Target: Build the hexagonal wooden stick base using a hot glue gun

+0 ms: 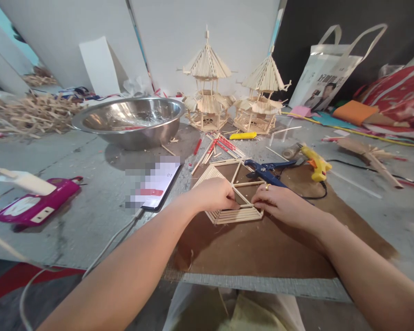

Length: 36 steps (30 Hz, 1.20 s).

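Observation:
A six-sided frame of thin wooden sticks (238,216) lies flat on a brown board (262,253), with some of its wedges filled by rows of sticks. Across the front wedge runs a short wooden stick (245,206). My left hand (215,194) is closed in a pinch at the stick's left end, hiding part of the frame. At the right end, the fingers of my right hand (279,201) are pinched on the same stick, beside the frame's right corner. Just behind my right hand are blue-handled cutters (267,172) and a yellow glue gun (313,163).
Two stick pagodas (207,110) stand behind loose red-marked sticks (224,145) and a yellow utility knife (243,136). To the left are a steel bowl (131,124), a phone (158,184) and a purple power strip (37,204). A black cord (359,166) trails rightward.

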Motion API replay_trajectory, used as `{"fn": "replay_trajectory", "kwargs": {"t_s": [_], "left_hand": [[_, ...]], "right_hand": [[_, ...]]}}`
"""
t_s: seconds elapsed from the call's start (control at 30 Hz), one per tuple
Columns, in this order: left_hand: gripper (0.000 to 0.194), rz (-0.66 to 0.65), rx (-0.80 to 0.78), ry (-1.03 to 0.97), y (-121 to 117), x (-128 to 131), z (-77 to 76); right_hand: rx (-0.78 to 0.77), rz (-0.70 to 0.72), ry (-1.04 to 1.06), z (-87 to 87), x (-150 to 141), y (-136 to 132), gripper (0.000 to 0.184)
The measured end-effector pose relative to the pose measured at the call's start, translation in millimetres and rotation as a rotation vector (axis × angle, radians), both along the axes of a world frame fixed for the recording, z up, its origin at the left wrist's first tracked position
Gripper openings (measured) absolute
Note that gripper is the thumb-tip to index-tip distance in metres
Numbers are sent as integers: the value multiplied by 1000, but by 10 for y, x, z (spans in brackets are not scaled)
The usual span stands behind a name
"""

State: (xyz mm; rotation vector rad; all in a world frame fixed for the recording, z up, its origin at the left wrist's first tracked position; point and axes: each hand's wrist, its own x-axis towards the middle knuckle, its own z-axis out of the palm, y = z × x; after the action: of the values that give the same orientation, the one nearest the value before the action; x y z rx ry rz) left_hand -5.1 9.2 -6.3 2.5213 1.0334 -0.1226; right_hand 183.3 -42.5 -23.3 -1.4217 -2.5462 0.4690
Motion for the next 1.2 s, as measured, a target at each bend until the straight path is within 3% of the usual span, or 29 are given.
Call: {"fn": "replay_trajectory", "kwargs": {"t_s": [1.2], "left_hand": [[28,7,-68,2,20,-37,17]], "right_hand": [[-10,-5,22,13,23,-5,18]]}}
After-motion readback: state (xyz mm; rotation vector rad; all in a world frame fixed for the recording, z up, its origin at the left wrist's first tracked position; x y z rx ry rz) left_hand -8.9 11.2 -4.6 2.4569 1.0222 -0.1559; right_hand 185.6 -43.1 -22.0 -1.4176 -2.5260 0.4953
